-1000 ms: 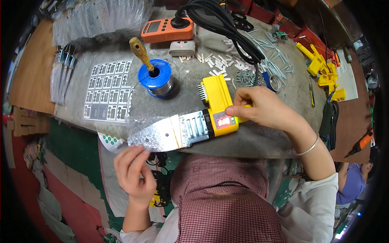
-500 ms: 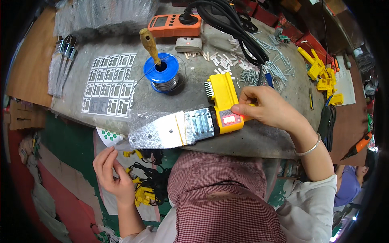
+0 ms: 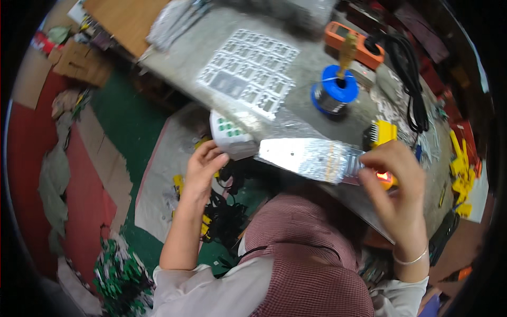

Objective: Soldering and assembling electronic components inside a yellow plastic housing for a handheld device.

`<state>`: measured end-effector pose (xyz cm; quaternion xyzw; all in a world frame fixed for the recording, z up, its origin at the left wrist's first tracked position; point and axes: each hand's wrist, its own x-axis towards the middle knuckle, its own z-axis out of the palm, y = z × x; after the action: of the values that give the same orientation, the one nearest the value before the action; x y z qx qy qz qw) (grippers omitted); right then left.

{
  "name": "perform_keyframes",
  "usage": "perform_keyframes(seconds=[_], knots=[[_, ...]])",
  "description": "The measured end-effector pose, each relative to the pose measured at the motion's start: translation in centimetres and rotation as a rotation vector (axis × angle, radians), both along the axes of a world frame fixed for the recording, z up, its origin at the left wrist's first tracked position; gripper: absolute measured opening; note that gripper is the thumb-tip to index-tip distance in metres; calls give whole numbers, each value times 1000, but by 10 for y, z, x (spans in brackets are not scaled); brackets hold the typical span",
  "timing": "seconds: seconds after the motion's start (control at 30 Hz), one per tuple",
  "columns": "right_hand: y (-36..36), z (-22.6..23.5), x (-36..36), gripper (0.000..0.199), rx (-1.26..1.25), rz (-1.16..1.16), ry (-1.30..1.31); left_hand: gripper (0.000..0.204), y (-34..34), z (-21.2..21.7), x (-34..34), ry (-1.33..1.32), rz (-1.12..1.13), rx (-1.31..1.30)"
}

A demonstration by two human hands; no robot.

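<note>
At the table's near edge lies a yellow power tool (image 3: 386, 132) with a lit red display. Its flat silver plate (image 3: 298, 154) is wrapped in clear bubble wrap with a rubber band around it. My right hand (image 3: 398, 177), somewhat blurred, is over the tool's body; thumb and fingers are apart near the slotted metal neck (image 3: 353, 164). To the left, a white roll of round green stickers (image 3: 231, 129) hangs at the table edge. The fingertips of my left hand (image 3: 203, 166) are closed on its lower rim.
A blue solder spool (image 3: 340, 87) with a wooden-handled tool in it stands beyond the plate. Printed label sheets (image 3: 248, 68) lie farther left. An orange meter (image 3: 354, 45), black cable (image 3: 414, 79) and yellow parts (image 3: 460, 169) are on the right. Black cords (image 3: 224, 216) lie below the table.
The view has swung left, shifting the scene to the right. My left hand has come to the sticker roll. My right hand has moved from its pinch on the yellow body toward the metal neck.
</note>
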<state>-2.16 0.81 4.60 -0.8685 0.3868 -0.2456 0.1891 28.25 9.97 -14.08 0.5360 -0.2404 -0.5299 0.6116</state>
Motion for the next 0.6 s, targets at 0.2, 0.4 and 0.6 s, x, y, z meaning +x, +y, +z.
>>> perform_keyframes(seconds=[0.2,0.4,0.6], knots=[[-3,-39,98,13,-82,361,-57,34,-5,19,-6,60,80,-24],[-22,-99,167,14,-210,260,121,22,-25,23,-3,-336,80,35],[-11,-104,194,11,-268,259,169,21,-21,12,12,-503,130,-96]])
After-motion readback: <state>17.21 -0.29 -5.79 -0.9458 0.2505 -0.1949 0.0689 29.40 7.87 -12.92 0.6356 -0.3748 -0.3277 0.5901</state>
